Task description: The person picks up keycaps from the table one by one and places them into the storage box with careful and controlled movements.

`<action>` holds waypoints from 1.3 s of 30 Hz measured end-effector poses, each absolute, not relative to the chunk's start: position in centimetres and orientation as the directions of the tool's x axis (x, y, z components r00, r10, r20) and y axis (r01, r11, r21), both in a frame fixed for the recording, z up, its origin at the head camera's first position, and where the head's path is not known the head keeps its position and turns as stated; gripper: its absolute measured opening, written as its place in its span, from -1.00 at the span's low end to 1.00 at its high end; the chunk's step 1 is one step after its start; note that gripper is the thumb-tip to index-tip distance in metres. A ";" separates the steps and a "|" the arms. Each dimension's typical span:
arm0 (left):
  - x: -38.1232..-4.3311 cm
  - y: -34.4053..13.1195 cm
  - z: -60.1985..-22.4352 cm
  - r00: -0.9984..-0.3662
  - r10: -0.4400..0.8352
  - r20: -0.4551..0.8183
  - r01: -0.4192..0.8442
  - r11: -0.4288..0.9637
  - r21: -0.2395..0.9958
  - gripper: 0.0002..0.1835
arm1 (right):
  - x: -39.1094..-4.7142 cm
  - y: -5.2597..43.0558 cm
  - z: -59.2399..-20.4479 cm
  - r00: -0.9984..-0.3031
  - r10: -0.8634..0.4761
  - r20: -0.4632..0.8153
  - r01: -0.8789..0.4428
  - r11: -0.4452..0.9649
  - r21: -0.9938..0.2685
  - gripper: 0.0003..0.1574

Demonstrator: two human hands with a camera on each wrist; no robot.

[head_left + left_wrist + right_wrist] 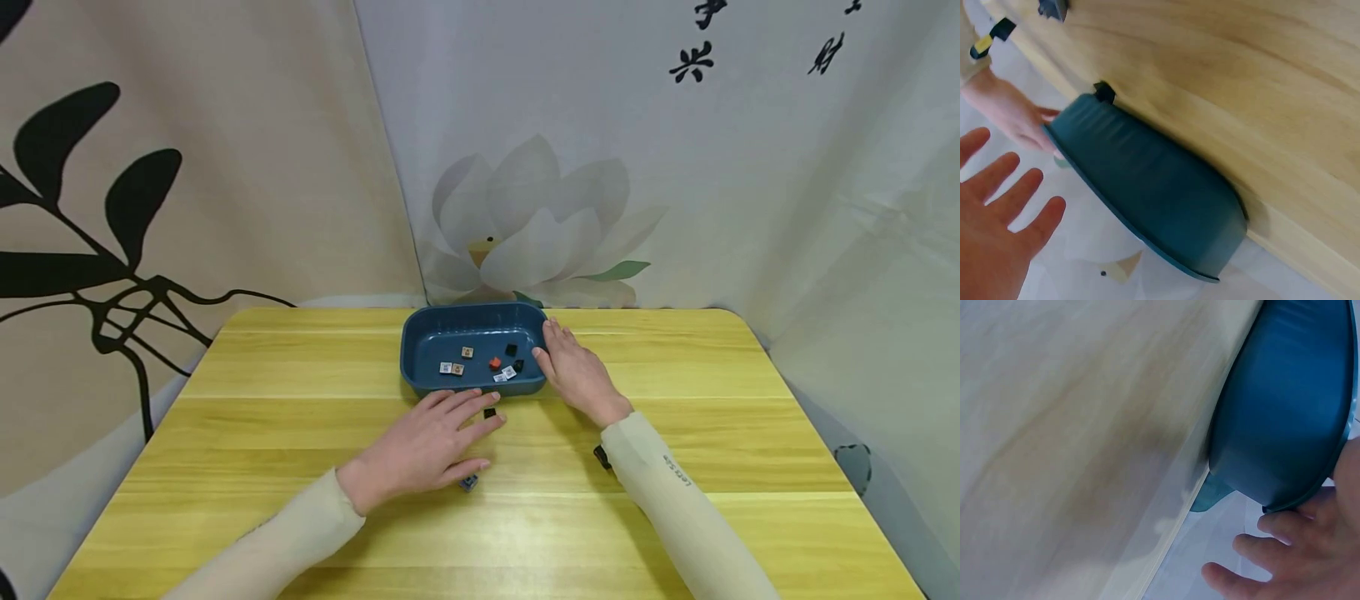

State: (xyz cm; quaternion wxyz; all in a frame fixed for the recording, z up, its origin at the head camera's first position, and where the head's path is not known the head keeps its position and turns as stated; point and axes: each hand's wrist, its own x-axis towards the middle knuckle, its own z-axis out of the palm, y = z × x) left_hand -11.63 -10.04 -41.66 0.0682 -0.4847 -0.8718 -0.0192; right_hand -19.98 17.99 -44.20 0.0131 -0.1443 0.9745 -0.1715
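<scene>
A dark blue rectangular tray [420,342] stands near the table's far edge, with several small block-like pieces scattered inside. My left hand [431,446] hovers in front of it, palm down, fingers spread and holding nothing. Just outside the tray's front wall, near the left fingertips, lies a small black piece [490,413]. A grey-blue piece [468,482] is on the table by the left thumb, partly covered in the head view. At the tray's right end my right hand [581,375] rests along the rim with straight fingers, its thumb over the edge; contact is partly hidden.
The wooden table [750,433] ends just behind the tray, where a printed curtain [300,125] hangs. Inside the tray are a red piece [495,364], a black piece [512,350], and pale pieces, among them a tan one [467,352].
</scene>
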 end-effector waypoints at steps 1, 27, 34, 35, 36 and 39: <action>-11.5 -10.0 -41.8 -0.507 0.852 0.128 0.856 0.515 -0.039 -0.35 | -20.0 18.0 -44.2 -0.958 -0.286 0.024 -0.277 0.900 -0.337 -0.17; -10.0 -10.8 -44.0 -0.399 0.913 -0.084 0.917 0.399 -0.019 -0.31 | -20.0 18.0 -44.5 -0.957 -0.289 0.034 -0.284 0.900 -0.330 -0.16; -10.1 -10.7 -44.2 -0.396 0.915 -0.074 0.917 0.392 -0.070 -0.42 | -20.0 18.1 -44.5 -0.954 -0.297 0.041 -0.293 0.895 -0.335 -0.17; -10.2 -10.6 -44.2 -0.392 0.918 -0.067 0.919 0.387 -0.075 -0.45 | -20.0 18.1 -44.5 -0.954 -0.298 0.040 -0.294 0.895 -0.336 -0.16; -10.2 -10.6 -44.2 -0.386 0.920 -0.062 0.921 0.381 -0.082 -0.49 | -20.0 18.1 -44.5 -0.954 -0.298 0.040 -0.294 0.895 -0.336 -0.16; -10.3 -10.5 -44.3 -0.373 0.926 -0.055 0.925 0.367 -0.095 -0.60 | -20.0 18.1 -44.5 -0.953 -0.299 0.040 -0.295 0.894 -0.338 -0.16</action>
